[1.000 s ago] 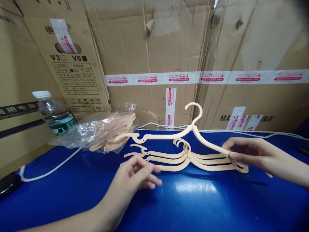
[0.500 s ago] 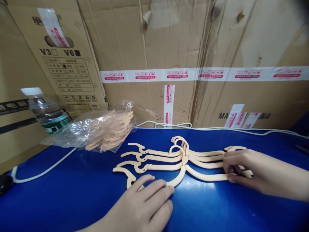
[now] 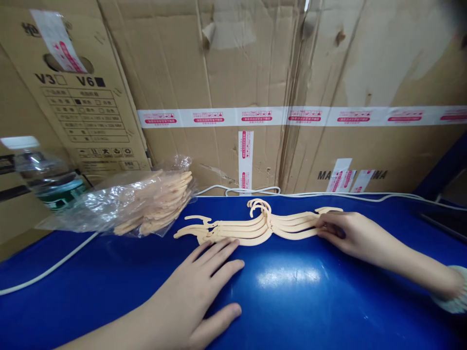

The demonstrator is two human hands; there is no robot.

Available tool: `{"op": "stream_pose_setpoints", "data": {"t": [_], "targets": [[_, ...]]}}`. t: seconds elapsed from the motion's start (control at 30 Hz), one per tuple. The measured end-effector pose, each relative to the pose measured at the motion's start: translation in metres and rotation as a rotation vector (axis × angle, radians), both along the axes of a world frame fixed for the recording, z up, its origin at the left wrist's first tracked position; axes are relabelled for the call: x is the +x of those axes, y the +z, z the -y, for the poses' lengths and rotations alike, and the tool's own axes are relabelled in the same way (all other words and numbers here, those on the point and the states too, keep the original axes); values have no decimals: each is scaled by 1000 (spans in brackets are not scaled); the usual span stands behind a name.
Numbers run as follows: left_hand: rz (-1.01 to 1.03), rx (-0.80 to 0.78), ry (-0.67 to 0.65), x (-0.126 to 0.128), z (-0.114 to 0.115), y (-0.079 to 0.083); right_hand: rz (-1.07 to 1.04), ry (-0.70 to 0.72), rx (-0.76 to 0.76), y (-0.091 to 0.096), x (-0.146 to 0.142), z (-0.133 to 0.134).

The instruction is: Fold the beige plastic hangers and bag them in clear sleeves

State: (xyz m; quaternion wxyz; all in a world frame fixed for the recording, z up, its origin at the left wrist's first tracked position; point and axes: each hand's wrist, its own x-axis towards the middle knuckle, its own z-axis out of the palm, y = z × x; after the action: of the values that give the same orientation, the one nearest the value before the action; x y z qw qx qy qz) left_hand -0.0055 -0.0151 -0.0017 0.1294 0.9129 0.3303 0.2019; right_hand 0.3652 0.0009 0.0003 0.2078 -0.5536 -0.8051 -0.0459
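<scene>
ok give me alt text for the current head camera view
A person's right hand grips the right end of nested cream hangers on a blue tabletop, left hand spread at the other end. At left are a clear bag of like-coloured pieces and a bottle; cardboard stands behind.

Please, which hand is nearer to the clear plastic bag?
Left. The left hand is in front of the bag and to its right; the right hand is farther right, at the right ends of the hangers.
</scene>
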Motion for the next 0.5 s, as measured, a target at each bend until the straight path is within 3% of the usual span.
{"op": "stream_pose_setpoints", "data": {"t": [0.3,0.5], "targets": [[-4,-27,25,-2,-15,-4,149,-9,160,-17,2,-6],[-50,24,102,1,-13,-4,130,-26,140,-20,1,-7]]}}
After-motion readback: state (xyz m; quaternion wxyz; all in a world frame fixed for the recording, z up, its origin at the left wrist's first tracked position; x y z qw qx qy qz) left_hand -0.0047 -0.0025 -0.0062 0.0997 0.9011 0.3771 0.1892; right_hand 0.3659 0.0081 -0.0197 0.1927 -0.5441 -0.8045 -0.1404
